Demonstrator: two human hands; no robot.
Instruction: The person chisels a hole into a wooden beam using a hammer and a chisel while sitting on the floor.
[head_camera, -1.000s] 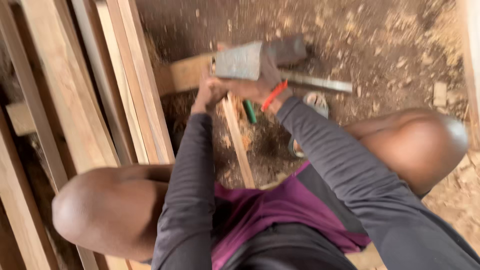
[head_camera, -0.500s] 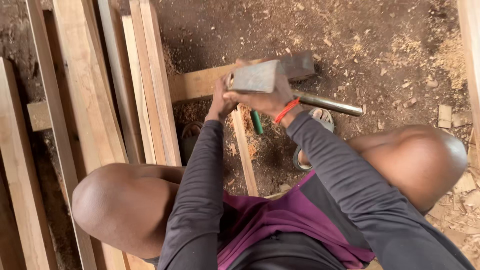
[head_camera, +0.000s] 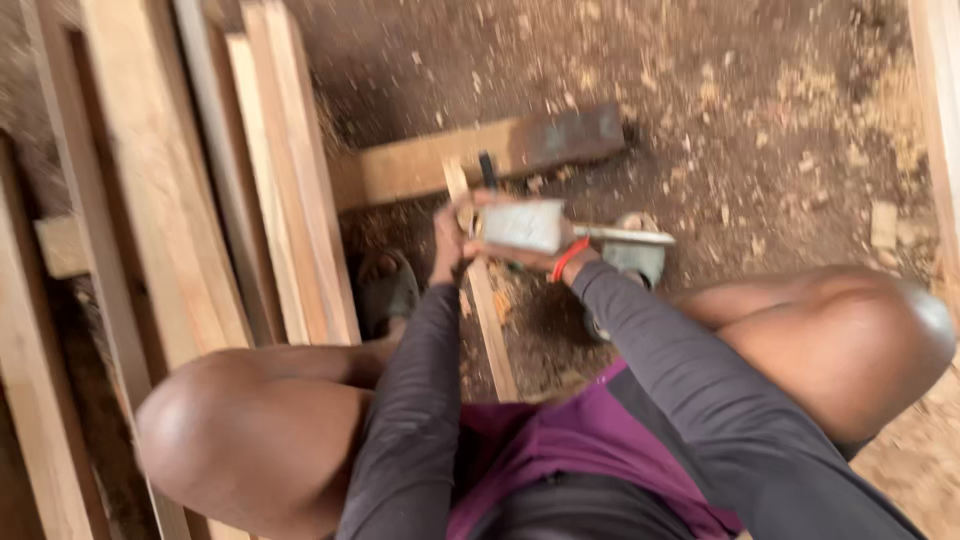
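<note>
I crouch over a narrow wooden strip (head_camera: 490, 330) that runs away from me between my knees. My right hand (head_camera: 535, 258), with a red band at the wrist, is closed on a hammer (head_camera: 522, 226) with a grey block head and a metal handle pointing right. My left hand (head_camera: 450, 238) sits just left of the hammer head, at the strip's far end. It is closed around a thin dark tool (head_camera: 487, 170) that sticks out beyond it. Blur hides the exact grip. The hammer head is right against the near end of that tool.
A short wooden beam (head_camera: 420, 165) with a dark end lies across the strip's far end. Long planks (head_camera: 290, 180) lie stacked on the left. My sandalled feet (head_camera: 390, 292) rest on dirt strewn with wood chips (head_camera: 780, 120). Another plank (head_camera: 940, 90) runs along the right edge.
The hammer head has come down from over the beam toward me, onto the near end of the dark tool. The left hand stayed at the strip.
</note>
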